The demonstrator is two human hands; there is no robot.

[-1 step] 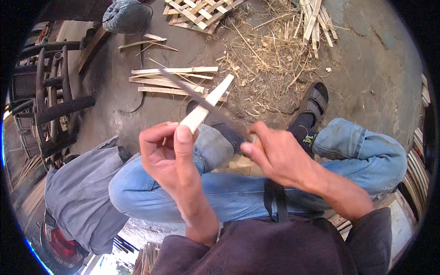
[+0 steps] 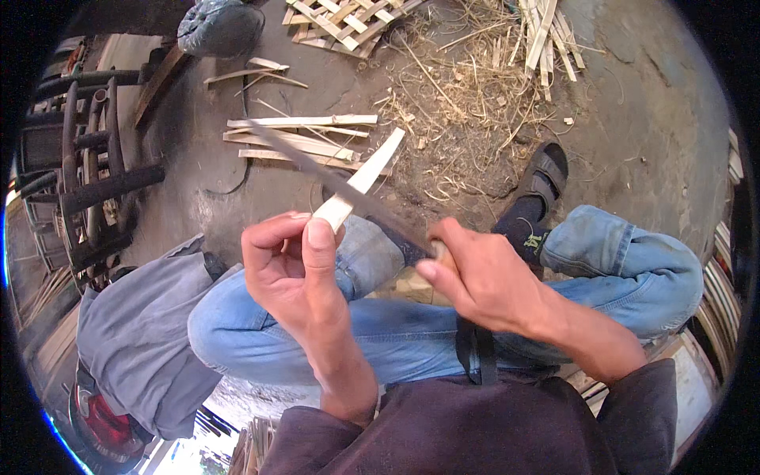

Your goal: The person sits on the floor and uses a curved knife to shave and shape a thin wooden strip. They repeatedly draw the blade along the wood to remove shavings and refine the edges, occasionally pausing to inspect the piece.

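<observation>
My left hand (image 2: 294, 265) is closed, its thumb and fingers pinching the lower end of a pale, tapered wooden strip (image 2: 378, 165). The strip slants up and away to the right. My right hand (image 2: 499, 273) grips the handle of a long, narrow knife (image 2: 305, 163), mostly hiding that handle. The blade crosses the strip just above my left thumb and points to the upper left, slightly blurred. Whether the edge bites into the wood I cannot tell.
Several split strips (image 2: 301, 122) lie on the floor beyond my left hand. Curly shavings (image 2: 451, 99) spread by my sandalled foot (image 2: 546, 174). Farther off are a woven lattice (image 2: 348, 22) and more strips (image 2: 541, 36). Dark chair-like frames (image 2: 111, 188) and a grey cloth (image 2: 150, 332) are at left.
The knife blade has shifted a little toward the left, its tip now farther out. My right hand has moved slightly with it, while the strip and my left hand stay nearly still.
</observation>
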